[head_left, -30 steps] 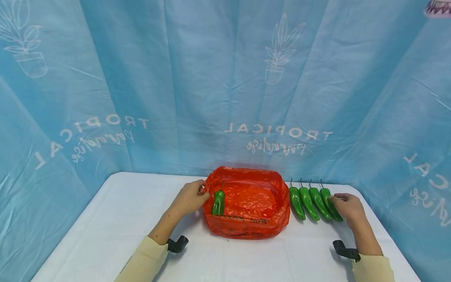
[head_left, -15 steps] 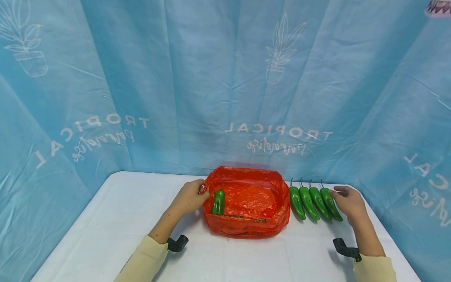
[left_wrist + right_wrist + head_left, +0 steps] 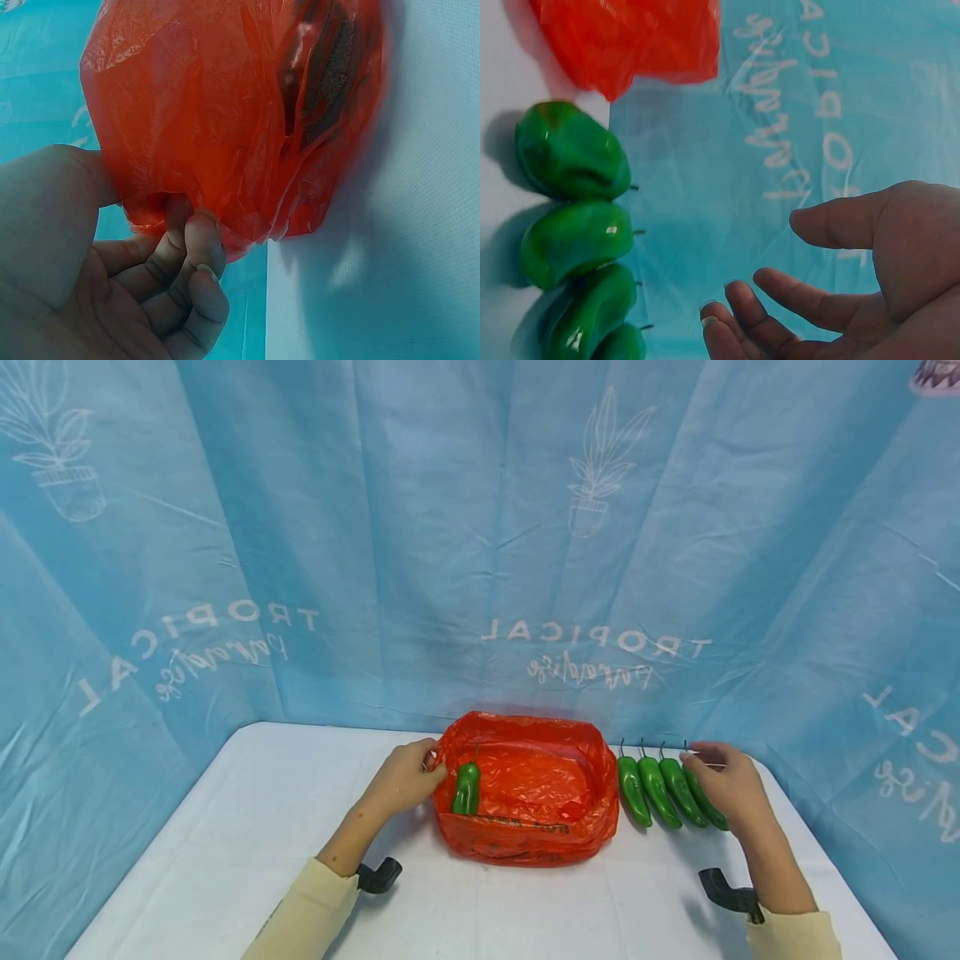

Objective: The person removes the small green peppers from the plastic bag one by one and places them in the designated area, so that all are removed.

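A red plastic bag (image 3: 517,843) stands with its mouth wide apart near the table's back edge in the head view. One green pepper (image 3: 467,789) lies inside at its left. My left hand (image 3: 401,778) grips the bag's left rim; in the left wrist view, curled fingers (image 3: 204,244) hold the thin red film. Several green chili peppers (image 3: 660,789) lie side by side right of the bag, stems toward the curtain. My right hand (image 3: 729,783) hovers over the rightmost pepper (image 3: 708,806), partly hiding it. In the right wrist view its thumb and fingers are spread, holding nothing.
A white-covered table (image 3: 555,914) carries everything. Behind and at both sides hangs a blue curtain (image 3: 450,568) with white lettering, close to the table's back edge. Each wrist wears a black camera mount (image 3: 381,877).
My right hand has risen from beside the rightmost pepper toward its stem end and shifted slightly left over it. The left hand keeps its hold on the bag.
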`<action>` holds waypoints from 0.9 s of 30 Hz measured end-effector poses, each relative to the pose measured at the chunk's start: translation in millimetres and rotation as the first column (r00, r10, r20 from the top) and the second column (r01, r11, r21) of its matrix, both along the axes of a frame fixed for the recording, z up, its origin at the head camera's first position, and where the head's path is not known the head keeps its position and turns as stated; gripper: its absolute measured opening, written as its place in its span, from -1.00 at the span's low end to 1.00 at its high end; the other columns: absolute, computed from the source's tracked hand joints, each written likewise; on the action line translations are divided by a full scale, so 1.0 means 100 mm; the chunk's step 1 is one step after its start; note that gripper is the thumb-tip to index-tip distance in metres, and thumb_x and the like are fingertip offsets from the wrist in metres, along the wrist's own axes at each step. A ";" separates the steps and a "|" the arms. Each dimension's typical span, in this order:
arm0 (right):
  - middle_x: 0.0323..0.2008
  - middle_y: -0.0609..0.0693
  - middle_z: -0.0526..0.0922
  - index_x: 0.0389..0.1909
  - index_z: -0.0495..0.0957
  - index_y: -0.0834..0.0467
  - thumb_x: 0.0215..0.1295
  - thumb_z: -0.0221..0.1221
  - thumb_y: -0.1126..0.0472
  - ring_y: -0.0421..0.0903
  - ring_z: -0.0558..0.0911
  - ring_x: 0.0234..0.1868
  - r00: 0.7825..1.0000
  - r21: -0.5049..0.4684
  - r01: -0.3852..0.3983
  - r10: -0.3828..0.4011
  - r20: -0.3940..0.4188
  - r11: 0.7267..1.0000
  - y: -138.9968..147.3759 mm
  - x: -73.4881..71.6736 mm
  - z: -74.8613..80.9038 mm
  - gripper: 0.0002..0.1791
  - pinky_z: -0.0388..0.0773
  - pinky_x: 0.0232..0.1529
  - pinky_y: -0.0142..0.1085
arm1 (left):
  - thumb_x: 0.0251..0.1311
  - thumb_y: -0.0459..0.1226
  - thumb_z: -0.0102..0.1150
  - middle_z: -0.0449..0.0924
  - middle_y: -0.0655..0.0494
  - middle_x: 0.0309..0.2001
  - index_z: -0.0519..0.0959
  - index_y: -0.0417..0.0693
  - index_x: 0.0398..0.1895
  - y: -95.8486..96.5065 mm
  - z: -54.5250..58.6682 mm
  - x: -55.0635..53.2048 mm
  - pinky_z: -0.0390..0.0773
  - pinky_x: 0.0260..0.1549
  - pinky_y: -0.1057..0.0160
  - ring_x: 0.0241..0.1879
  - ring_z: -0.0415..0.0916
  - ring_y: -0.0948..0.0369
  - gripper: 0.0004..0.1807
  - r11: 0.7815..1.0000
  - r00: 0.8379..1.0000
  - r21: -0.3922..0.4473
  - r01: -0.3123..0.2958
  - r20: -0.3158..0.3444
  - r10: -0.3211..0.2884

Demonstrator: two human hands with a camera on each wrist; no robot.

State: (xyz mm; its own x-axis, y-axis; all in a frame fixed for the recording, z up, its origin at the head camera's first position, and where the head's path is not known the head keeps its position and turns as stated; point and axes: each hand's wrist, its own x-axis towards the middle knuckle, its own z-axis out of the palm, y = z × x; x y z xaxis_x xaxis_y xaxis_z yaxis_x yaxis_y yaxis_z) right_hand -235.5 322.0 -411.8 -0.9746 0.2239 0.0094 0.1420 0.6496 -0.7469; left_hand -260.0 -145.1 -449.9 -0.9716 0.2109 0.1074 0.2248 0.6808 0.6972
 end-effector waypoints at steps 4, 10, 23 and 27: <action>0.37 0.49 0.41 0.49 0.31 0.41 0.64 0.06 -0.02 0.45 0.41 0.39 0.999 0.004 -0.041 0.041 -0.017 0.999 -0.10 0.03 0.04 -0.33 0.45 0.28 0.29 | 0.31 -0.31 0.21 0.41 0.12 -0.52 0.59 -0.16 -0.11 0.00 0.01 0.00 0.33 -0.53 0.24 -0.57 0.35 0.22 -0.85 1.000 1.000 0.006 0.002 0.003 -0.002; 0.35 0.44 0.46 0.47 0.35 0.36 0.63 0.09 -0.01 0.40 0.46 0.38 0.995 0.024 -0.086 0.087 -0.049 0.996 -0.24 0.08 0.08 -0.36 0.49 0.28 0.26 | 0.31 -0.31 0.22 0.41 0.11 -0.52 0.58 -0.17 -0.10 0.00 0.02 0.01 0.34 -0.54 0.24 -0.56 0.36 0.22 -0.84 1.000 1.000 0.024 -0.001 0.009 0.001; 0.22 0.32 0.61 0.37 0.47 0.31 0.57 0.19 0.02 0.25 0.60 0.22 0.976 0.057 -0.183 0.188 -0.112 0.981 -0.63 0.19 0.20 -0.45 0.56 0.27 0.17 | 0.29 -0.32 0.21 0.36 0.16 -0.53 0.53 -0.12 -0.25 -0.01 0.03 0.00 0.32 -0.52 0.25 -0.56 0.34 0.23 -0.93 1.000 1.000 0.011 0.001 -0.006 -0.001; 0.18 0.28 0.63 0.33 0.50 0.30 0.53 0.25 0.09 0.21 0.63 0.17 0.969 0.058 -0.203 0.209 -0.129 0.977 -0.75 0.21 0.20 -0.49 0.61 0.22 0.12 | 0.29 -0.32 0.22 0.36 0.15 -0.54 0.54 -0.13 -0.23 -0.01 0.03 0.00 0.32 -0.52 0.25 -0.56 0.34 0.23 -0.92 1.000 1.000 0.021 0.002 0.003 -0.002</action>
State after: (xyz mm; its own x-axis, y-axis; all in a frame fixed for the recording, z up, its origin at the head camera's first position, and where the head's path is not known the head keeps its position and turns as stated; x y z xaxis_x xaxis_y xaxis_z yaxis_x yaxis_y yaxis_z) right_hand -214.4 246.7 -391.7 -0.9888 0.0145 0.1483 -0.0980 0.6867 -0.7203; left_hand -259.8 -146.3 -447.2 -0.9715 0.2102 0.1092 0.2240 0.6655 0.7120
